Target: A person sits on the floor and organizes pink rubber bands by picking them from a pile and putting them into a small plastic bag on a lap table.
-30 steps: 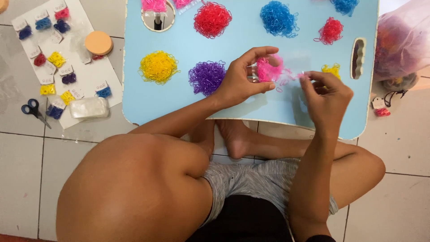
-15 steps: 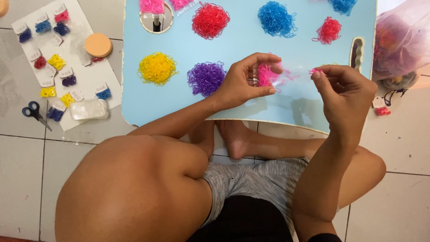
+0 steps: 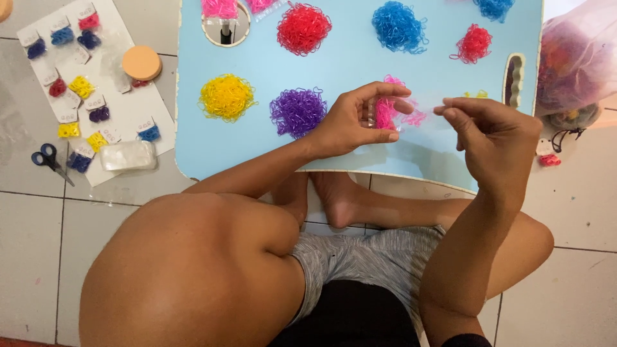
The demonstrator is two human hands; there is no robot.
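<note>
left hand — pinches small clear bag of pink bands, just above light-blue lap table | right hand — fingertips pinched shut, contents too small to tell; bag lies to its left, near | far: purple pile, red pile

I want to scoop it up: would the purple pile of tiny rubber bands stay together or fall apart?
The purple pile is a loose tangle of thin loops, so it would probably sag and shed strays. It looks airy, so likely very light. Pushed, it would likely smear across the smooth blue tabletop rather than roll.
</note>
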